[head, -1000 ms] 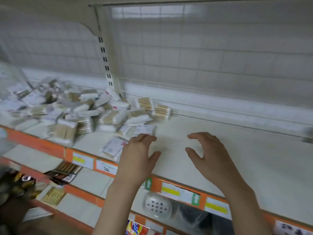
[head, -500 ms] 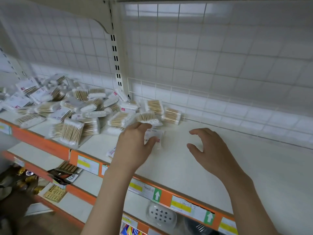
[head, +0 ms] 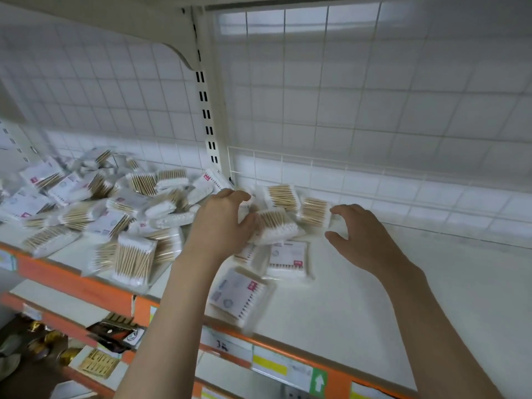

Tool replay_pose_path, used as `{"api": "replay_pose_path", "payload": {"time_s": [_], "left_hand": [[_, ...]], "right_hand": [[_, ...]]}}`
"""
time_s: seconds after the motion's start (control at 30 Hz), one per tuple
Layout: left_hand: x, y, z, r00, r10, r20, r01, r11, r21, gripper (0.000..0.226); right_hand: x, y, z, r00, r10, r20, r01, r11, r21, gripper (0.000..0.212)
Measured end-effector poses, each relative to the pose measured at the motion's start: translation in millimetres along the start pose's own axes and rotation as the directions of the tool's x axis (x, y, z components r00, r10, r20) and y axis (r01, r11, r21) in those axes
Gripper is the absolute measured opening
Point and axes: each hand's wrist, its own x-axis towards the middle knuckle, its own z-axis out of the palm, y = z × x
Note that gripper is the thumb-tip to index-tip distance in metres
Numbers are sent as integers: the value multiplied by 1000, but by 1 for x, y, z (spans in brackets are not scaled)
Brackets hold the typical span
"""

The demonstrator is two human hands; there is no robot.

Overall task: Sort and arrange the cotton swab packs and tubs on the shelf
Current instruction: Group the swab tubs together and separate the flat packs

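Note:
A jumbled heap of cotton swab packs covers the left part of the white shelf. My left hand reaches into the heap's right edge, with thumb and curled fingers closing round the left end of a clear cotton swab pack. My right hand hovers just right of it, fingers spread and curved, holding nothing, fingertips close to another pack. Two flat labelled packs lie in front, near the shelf edge.
A slotted upright post and wire grid back panel stand behind the shelf. The orange price rail runs along the front edge. A lower shelf holds dark and gold packets.
Both hands moved forward toward the back of the shelf. My left hand left the flat labelled pack lying near the front and took hold of a clear pack further in.

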Motion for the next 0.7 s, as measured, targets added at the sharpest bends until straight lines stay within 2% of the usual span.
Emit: {"api": "replay_pose_path", "payload": {"time_s": [0.37, 0.6, 0.7], "left_hand": [[42, -64, -5, 989, 10, 144, -21, 997, 71, 40], [59, -83, -5, 976, -19, 218, 1, 997, 82, 38], [63, -90, -7, 978, -7, 210, -7, 998, 65, 33]], "right_hand": [[64, -14, 32, 986, 157, 56, -144, 971, -193, 72], [69, -15, 43, 976, 201, 79, -170, 941, -291, 65], [68, -20, 44, 970, 229, 77, -201, 941, -272, 63]]}}
